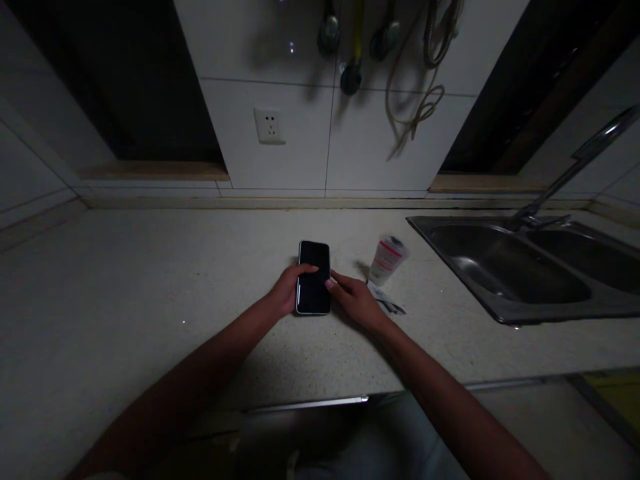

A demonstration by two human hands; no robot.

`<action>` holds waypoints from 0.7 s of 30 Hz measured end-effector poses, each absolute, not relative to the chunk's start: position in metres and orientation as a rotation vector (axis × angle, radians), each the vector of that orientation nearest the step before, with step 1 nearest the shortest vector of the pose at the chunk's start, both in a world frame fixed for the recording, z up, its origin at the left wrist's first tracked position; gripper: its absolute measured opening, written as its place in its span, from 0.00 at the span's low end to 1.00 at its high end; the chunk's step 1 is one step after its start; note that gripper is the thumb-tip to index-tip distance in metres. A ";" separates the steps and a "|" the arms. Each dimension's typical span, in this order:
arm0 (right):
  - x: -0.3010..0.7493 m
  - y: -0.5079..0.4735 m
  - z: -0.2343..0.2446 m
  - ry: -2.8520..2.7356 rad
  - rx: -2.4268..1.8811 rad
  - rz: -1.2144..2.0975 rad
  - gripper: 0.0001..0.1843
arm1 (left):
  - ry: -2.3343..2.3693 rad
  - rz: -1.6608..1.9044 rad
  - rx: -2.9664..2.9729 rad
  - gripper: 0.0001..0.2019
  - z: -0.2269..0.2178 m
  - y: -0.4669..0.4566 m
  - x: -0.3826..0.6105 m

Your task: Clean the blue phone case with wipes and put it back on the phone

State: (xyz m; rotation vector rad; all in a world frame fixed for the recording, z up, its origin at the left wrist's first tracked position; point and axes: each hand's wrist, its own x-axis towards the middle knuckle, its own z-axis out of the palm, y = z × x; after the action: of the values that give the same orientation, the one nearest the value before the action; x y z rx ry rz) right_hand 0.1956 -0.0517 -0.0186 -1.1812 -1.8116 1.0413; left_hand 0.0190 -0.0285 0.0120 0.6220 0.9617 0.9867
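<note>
A: Head view. What's hidden or cut off?
B: Fingers under the phone, mostly. Dim light. Small flat item beside the right hand, partly covered by it; can't make out what it is. Cup blurred. Faucet cut off at the right edge, and the sink too.
A: Phone: where, which way?
B: Mid-view, over the desk, left of the cup. Screen up, dark. Long axis runs away from the person, near upright in view, one short end toward the wall. Can't tell if it touches the desk; looks held slightly above, maybe.
A: Hands?
B: Left hand curled round the phone's left edge, thumb lying across the screen. Right one partly closed at the right edge, thumb tip on that edge, fingers going behind. Both have hold of the phone.
A: Cup?
B: Tilted in view, pinkish-red print, just beyond the flat item, well short of the faucet.
</note>
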 end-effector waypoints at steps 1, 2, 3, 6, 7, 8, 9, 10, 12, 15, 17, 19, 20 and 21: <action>0.196 -0.051 -0.019 -1.805 -1.169 1.058 0.33 | 0.940 0.930 0.575 0.13 0.012 -0.028 0.017; 0.196 -0.051 -0.020 -1.800 -1.162 1.063 0.33 | 0.916 0.890 0.534 0.14 0.013 -0.027 0.016; 0.197 -0.051 -0.020 -1.798 -1.152 1.063 0.32 | 0.891 0.866 0.501 0.15 0.012 -0.025 0.014; 0.197 -0.052 -0.019 -1.769 -1.104 1.072 0.32 | 0.842 0.837 0.438 0.21 0.011 -0.021 0.009; 0.197 -0.052 -0.018 -1.743 -1.101 1.074 0.32 | 0.837 0.826 0.420 0.23 0.010 -0.019 0.008; 0.196 -0.053 -0.018 -1.710 -1.108 1.070 0.32 | 0.831 0.820 0.405 0.24 0.009 -0.018 0.007; 0.196 -0.053 -0.017 -1.676 -1.121 1.064 0.33 | 0.819 0.818 0.391 0.25 0.009 -0.017 0.007; 0.195 -0.054 -0.017 -1.645 -1.137 1.058 0.34 | 0.797 0.820 0.380 0.26 0.008 -0.017 0.006; 0.194 -0.054 -0.017 -1.614 -1.161 1.064 0.35 | 0.756 0.825 0.371 0.25 0.008 -0.017 0.007; 0.193 -0.054 -0.017 -1.607 -1.161 1.095 0.35 | 0.747 0.842 0.384 0.19 0.010 -0.019 0.009; 0.193 -0.054 -0.016 -1.601 -1.162 1.109 0.35 | 0.755 0.860 0.387 0.18 0.011 -0.020 0.010; 0.194 -0.054 -0.016 -1.603 -1.170 1.117 0.34 | 0.758 0.873 0.379 0.18 0.011 -0.022 0.011; 0.194 -0.054 -0.016 -1.610 -1.173 1.119 0.33 | 0.758 0.874 0.377 0.18 0.011 -0.022 0.011; 0.194 -0.054 -0.016 -1.614 -1.172 1.118 0.33 | 0.754 0.869 0.378 0.18 0.011 -0.022 0.011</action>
State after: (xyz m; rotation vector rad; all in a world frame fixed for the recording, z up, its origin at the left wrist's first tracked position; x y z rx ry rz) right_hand 0.1941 -0.0539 -0.0161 -1.1716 -1.6142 1.1177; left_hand 0.0106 -0.0219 0.0105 0.3785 0.7542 0.8688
